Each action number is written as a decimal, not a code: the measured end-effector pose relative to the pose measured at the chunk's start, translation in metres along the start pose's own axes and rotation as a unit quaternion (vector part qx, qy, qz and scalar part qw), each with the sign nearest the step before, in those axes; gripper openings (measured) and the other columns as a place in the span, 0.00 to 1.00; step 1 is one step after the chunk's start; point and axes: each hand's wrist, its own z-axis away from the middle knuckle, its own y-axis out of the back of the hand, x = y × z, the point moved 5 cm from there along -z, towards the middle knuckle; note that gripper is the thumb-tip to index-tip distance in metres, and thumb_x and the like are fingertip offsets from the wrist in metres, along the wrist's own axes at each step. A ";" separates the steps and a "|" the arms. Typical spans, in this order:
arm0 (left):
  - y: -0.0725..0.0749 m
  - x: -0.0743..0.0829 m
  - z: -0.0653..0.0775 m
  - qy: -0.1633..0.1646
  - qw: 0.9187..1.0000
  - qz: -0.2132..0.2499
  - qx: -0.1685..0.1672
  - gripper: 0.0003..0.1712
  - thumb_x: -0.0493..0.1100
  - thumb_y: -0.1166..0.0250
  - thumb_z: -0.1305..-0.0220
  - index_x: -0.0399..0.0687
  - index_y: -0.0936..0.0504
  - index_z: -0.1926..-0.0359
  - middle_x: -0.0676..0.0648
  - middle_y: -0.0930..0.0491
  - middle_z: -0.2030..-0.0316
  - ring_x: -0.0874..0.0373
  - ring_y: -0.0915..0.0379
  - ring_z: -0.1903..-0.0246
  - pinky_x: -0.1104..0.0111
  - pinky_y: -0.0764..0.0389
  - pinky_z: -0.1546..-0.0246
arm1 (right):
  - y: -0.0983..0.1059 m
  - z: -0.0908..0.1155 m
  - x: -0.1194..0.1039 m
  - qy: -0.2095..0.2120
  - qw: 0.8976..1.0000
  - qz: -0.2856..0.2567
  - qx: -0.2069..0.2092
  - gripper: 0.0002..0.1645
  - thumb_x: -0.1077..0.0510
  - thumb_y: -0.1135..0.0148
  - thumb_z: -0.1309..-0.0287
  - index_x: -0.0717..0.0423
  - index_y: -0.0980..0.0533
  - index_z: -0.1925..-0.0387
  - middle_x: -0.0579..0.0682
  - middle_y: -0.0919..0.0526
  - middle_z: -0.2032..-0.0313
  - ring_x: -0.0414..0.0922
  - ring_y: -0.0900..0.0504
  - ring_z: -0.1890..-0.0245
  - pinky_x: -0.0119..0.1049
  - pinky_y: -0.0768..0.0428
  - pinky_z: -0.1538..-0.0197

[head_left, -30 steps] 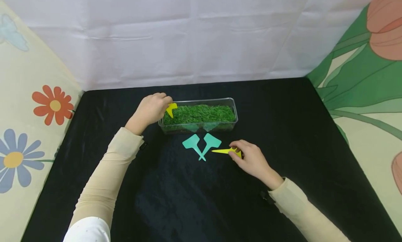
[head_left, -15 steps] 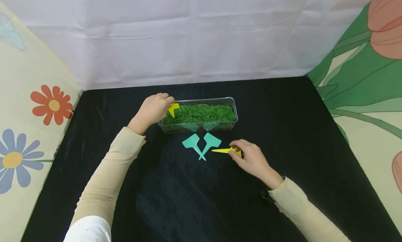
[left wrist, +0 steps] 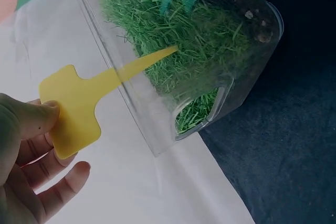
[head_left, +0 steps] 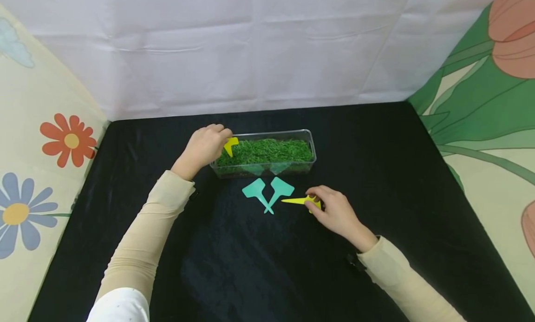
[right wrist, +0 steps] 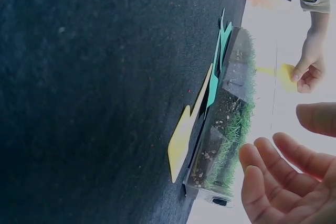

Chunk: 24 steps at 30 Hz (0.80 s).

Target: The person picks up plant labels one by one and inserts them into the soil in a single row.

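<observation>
My left hand [head_left: 204, 147] pinches the broad head of a yellow T-shaped plant label [left wrist: 76, 111] between thumb and fingers. Its narrow tip points down into the green grass [head_left: 271, 151] at the left end of a clear plastic box [head_left: 310, 134]. Over a second yellow plant label [right wrist: 181, 142], which lies on the black cloth, my right hand [head_left: 334, 213] hovers with thumb and fingers apart. The right wrist view shows nothing between those fingers. Two teal plant labels [head_left: 254, 189] lie in front of the box, their stems crossed near the pointed ends.
Black cloth [head_left: 234, 266] covers the table. A white sheet [head_left: 267, 48] hangs behind it, and flower-patterned panels [head_left: 25, 103] flank both sides. Soil and small pebbles [right wrist: 205, 161] show through the box's wall.
My left hand shifts slightly right with its yellow plant label during the first half second, then stays nearly still. The right hand and the labels on the cloth keep their places.
</observation>
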 end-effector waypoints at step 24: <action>-0.002 0.006 0.000 -0.004 1.000 -0.003 0.010 0.05 0.31 0.42 0.40 0.38 0.20 0.64 0.42 0.27 0.74 0.50 0.30 0.75 0.63 0.25 0.73 | 0.000 0.001 0.001 0.004 1.000 0.006 0.005 0.12 0.60 0.36 0.49 0.62 0.22 0.62 0.52 0.20 0.67 0.46 0.21 0.70 0.35 0.25 0.73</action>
